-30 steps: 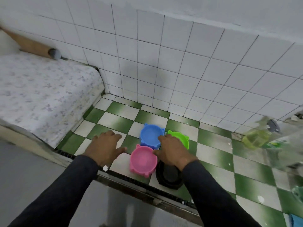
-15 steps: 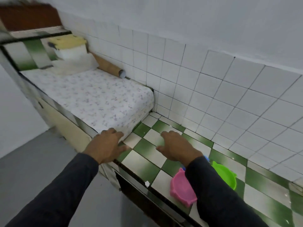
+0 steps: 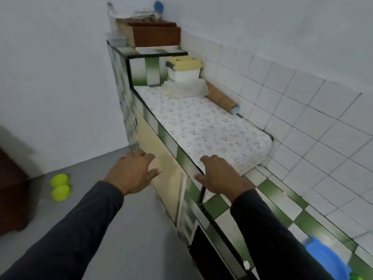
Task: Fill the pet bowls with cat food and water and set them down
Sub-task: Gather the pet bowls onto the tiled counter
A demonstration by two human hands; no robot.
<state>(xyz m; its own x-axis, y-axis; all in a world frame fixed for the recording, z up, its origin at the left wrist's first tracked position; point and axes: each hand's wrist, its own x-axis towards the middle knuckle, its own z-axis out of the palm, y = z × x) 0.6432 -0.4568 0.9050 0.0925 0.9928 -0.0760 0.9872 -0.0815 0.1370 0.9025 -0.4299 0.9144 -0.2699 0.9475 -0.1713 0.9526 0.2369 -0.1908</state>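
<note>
At the far left I see a dark brown piece of furniture (image 3: 12, 190), blurred, and just right of it two yellow-green balls (image 3: 60, 187) touching each other on the grey floor (image 3: 125, 229). My left hand (image 3: 132, 173) comes next: it hangs in the air over the floor, in front of the cream cabinet door (image 3: 161, 170), fingers spread and loose, gripping nothing. My right hand (image 3: 220, 174) is well apart from it, palm down above the near edge of the surface (image 3: 217, 207), fingers relaxed and also holding nothing; I cannot tell whether it touches the tile.

Beyond the hands a flower-patterned cloth (image 3: 205, 126) covers the raised part of the surface. At its far end stands a white tub with a yellow lid (image 3: 184, 69), and a cardboard tube (image 3: 221, 98) lies along the tiled wall (image 3: 302, 110), its open end toward me. A brown box (image 3: 156, 33) sits on the higher ledge behind.

The blue bowl (image 3: 325, 261) is at the bottom right corner, on the green-and-white checks, near my right sleeve (image 3: 268, 235) and well behind both hands. It is cut off and blurred, so I cannot make out its long axis or which way it points. A sliver of a green bowl (image 3: 356, 277) shows just beside it at the frame's edge.
</note>
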